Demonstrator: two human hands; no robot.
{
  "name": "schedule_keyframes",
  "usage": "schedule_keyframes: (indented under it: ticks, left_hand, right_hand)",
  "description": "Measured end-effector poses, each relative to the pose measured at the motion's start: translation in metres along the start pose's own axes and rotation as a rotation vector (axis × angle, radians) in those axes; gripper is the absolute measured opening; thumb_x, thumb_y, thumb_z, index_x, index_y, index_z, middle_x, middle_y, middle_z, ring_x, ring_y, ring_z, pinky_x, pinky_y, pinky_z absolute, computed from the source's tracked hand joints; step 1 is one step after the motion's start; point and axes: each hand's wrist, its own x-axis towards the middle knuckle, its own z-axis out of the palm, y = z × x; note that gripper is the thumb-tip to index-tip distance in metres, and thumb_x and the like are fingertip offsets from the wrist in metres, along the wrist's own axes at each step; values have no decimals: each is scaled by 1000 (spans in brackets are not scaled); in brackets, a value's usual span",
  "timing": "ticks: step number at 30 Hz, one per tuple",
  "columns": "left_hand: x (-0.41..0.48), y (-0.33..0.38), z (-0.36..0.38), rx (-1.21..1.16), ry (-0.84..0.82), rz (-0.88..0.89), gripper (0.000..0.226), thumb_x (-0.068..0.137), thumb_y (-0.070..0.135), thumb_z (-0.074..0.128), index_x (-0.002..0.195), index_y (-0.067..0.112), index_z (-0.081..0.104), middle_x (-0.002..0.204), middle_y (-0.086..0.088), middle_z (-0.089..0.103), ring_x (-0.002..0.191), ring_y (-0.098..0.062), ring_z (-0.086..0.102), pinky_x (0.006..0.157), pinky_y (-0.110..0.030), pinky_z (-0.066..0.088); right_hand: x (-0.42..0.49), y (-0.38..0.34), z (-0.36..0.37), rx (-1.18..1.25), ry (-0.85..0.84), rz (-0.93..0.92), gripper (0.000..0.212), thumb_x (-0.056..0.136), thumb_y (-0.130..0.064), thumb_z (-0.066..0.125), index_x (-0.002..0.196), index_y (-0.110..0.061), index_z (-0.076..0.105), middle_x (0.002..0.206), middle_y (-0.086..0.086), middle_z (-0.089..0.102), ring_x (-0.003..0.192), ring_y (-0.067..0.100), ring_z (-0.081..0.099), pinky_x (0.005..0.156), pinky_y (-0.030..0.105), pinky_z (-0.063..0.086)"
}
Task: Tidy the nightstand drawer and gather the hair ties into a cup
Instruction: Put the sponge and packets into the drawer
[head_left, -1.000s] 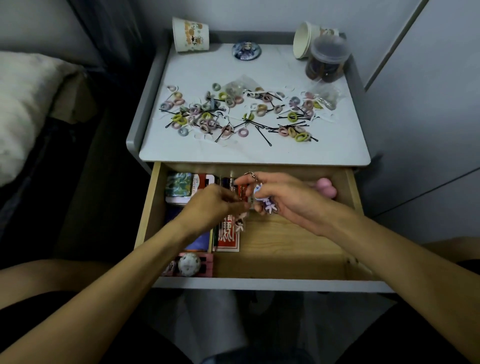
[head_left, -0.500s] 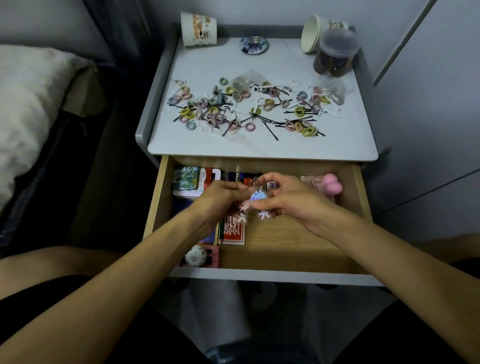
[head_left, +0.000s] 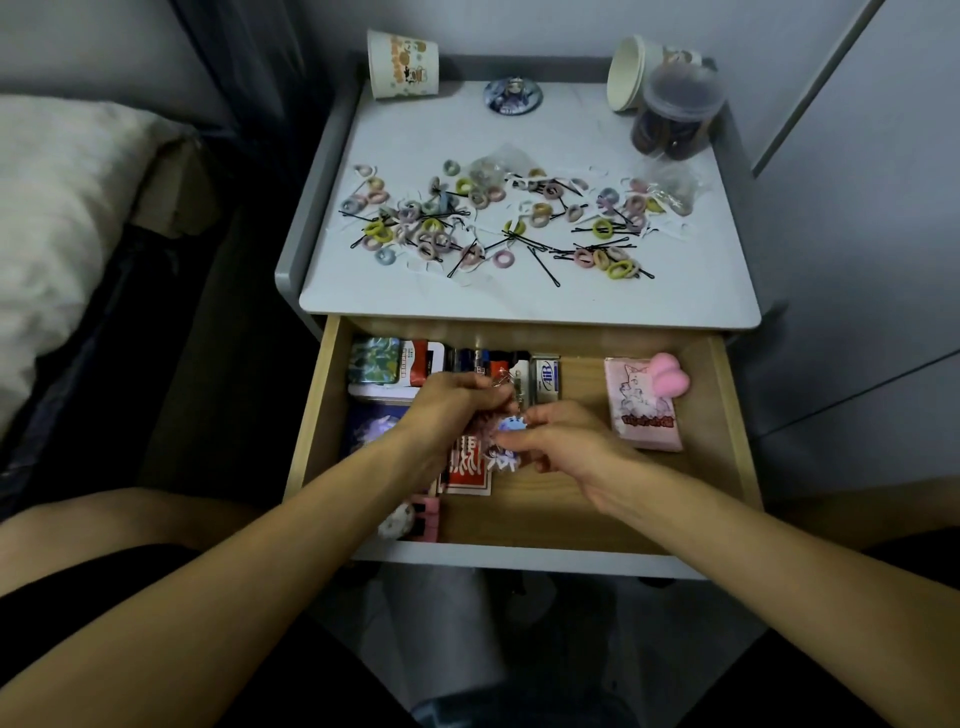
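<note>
The wooden drawer (head_left: 727, 415) of the grey nightstand stands pulled out. Over its middle, my left hand (head_left: 457, 405) and my right hand (head_left: 561, 441) meet and both pinch small acrylic keychain charms (head_left: 511, 423) with a metal ring. Many coloured hair ties (head_left: 621, 267) and black bobby pins (head_left: 543, 265) lie scattered on the nightstand top (head_left: 519, 130). A printed paper cup (head_left: 402, 65) lies tipped at the back left. Another paper cup (head_left: 631, 70) lies on its side at the back right.
The drawer holds a green tin (head_left: 374, 361), card boxes, a red pack (head_left: 467, 467), a white box (head_left: 545, 384), a pink packet (head_left: 644, 405) and a pink squishy (head_left: 670, 382). A lidded jar (head_left: 675, 114) and a round badge (head_left: 512, 94) stand on top. A bed (head_left: 57, 208) lies left.
Both hands have sunk lower into the drawer with the charms. The pink packet, hidden behind my right hand before, now shows at the drawer's right.
</note>
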Motion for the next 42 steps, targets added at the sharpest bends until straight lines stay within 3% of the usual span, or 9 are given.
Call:
schedule_keyframes:
  ticks: [5,11,14,19,24,29,34,38,42]
  left_hand:
    - [25,17,-7,810,16,212,10,79,8,79,84,14,73,81,1,71,79,-14,67,69,-23,50]
    - [56,17,0,1239,-101,269,19,82,15,74,101,14,75,102,-6,74,96,-20,66,81,-29,52]
    - [63,12,1,1289,-76,315,19,80,15,73,98,15,75,101,-9,73,99,-24,65,85,-34,53]
    - [67,8,-3,1330,-42,326,24,77,10,74,100,15,72,102,-11,71,94,-27,67,73,-29,51]
    - [67,6,-6,1331,-20,341,20,78,6,71,97,10,72,100,-15,71,93,-30,67,71,-31,52]
    - [65,4,-6,1313,-7,348,15,79,2,70,95,3,70,100,-20,69,94,-33,65,67,-28,41]
    - [61,3,-5,1267,3,359,14,81,0,70,94,3,72,99,-19,70,93,-31,66,68,-26,43]
    - [56,5,-8,1248,26,362,16,83,-3,63,94,3,72,97,-19,70,91,-32,67,68,-28,46]
    - [37,22,-8,1212,34,400,20,81,-6,61,93,4,73,91,-16,73,83,-28,69,68,-30,53]
  right_hand:
    - [15,9,3,-97,16,-3,13,87,-9,70,97,-8,63,88,1,66,59,-1,61,50,10,44]
    - [34,21,8,-96,63,31,23,84,-11,74,103,-4,65,88,5,66,68,7,60,54,14,50]
    - [41,22,7,-89,83,20,11,85,-9,74,92,-8,65,80,1,65,61,4,59,49,12,47]
    - [42,22,4,-173,89,-26,26,88,-6,69,111,1,61,88,4,62,68,6,57,51,12,45]
    - [44,26,-2,-255,184,-51,8,92,-5,64,96,1,66,82,9,62,63,11,56,51,17,47]
    - [44,24,-6,-192,173,-9,6,95,-2,58,94,-5,62,86,11,62,66,15,61,60,24,57]
    - [41,25,-10,-420,222,-106,12,89,-7,68,84,-15,62,93,9,68,78,20,69,78,35,60]
    - [36,18,-21,-690,246,-170,23,88,-7,68,110,-9,69,112,7,69,101,18,65,90,28,53]
    - [23,2,-35,-684,242,-226,17,89,-9,67,103,-16,71,103,2,71,96,14,65,82,22,48]
